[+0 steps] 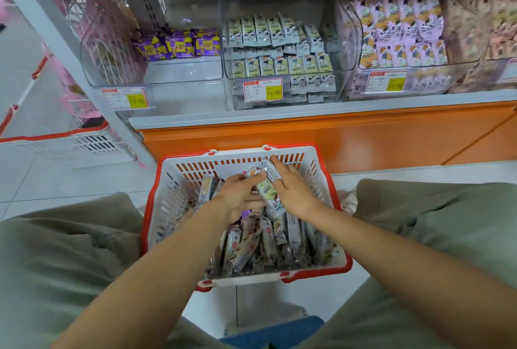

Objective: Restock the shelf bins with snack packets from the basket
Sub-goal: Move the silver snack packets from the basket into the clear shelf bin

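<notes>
White-and-red basket (179, 186): plastic, slotted walls, red rim; stands on the tiled floor between the person's knees, directly in front of the orange shelf base (335, 136).
Basket contents: loose snack packets (260, 242), mostly grey-white wrappers, piled on edge and at angles.
Left arm: bare forearm extends forward from lower left, wrist straight, palm down over the middle of the basket.
Left hand (237, 195): fingers curled onto the near end of a small stack of packets; thumb side faces the right hand.
Right arm: bare forearm extends forward from lower right, angled inward toward the left arm.
Right hand (293, 189): fingers extended and pressed flat against the right face of the same stack, fingertips pointing to the far wall of the basket.
Held packets (267, 181): green-and-white wrappers, bunched between both hands, above the pile, tilted with the far end higher.
Left bin (156, 77): clear, nearly bare; a few purple packets (179, 45) at the rear.
Middle bin (335, 46): clear; green-and-grey packets (279, 49) in rows, matching the held stack.
Right bin (349, 16): clear; lilac packets (402, 27) stacked high.
Price labels: one on each bin front.
Second basket (70, 141): on the floor at far left, partly in view.
</notes>
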The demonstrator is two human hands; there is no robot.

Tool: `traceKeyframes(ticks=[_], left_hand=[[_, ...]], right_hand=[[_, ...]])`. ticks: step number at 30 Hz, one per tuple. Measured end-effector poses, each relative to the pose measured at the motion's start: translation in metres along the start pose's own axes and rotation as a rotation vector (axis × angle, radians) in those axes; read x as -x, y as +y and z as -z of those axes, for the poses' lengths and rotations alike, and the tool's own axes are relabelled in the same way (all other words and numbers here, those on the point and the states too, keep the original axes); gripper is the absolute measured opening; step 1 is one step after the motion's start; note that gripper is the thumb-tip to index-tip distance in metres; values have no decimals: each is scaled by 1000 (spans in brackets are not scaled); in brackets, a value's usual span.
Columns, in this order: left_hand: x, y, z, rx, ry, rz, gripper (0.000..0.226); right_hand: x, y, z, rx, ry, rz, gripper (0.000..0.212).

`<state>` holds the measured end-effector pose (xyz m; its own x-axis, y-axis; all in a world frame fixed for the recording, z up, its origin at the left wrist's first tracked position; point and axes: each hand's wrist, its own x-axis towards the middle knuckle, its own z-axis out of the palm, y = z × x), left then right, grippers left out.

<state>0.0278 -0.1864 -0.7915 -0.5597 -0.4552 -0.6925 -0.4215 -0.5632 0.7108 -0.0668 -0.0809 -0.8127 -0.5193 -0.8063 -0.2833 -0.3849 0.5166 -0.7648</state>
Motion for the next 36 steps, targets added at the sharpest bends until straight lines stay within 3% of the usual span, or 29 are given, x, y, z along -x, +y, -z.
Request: traceKeyframes(ticks=[3, 6, 12, 15, 20, 26, 30, 33, 36], left_hand=[[4, 8, -6, 9, 18, -32, 81], [1, 13, -6, 37, 80, -69, 68], [-1, 22, -6, 115, 100, -90, 57], [4, 33, -9, 136, 101, -77, 52], [12, 67, -20, 162, 110, -185, 85], [38, 137, -39, 53, -5, -400, 49], [41, 187, -52, -192, 32, -602, 37], [25, 215, -57, -716, 238, -836, 20], [0, 238, -61, -1272, 283, -878, 39]], right_hand=[[0, -9, 10, -45, 98, 39, 61], [3, -14, 20, -83, 226, 86, 48], [14, -18, 33, -71, 208, 200, 33], [23, -26, 38, -75, 179, 218, 37], [29, -48, 55, 79, 266, 313, 72], [14, -94, 108, 82, 509, 410, 62], [-13, -119, 157, 44, 630, 376, 50], [-47, -126, 188, 103, 681, 317, 49], [-82, -128, 210, 261, 695, 236, 49]])
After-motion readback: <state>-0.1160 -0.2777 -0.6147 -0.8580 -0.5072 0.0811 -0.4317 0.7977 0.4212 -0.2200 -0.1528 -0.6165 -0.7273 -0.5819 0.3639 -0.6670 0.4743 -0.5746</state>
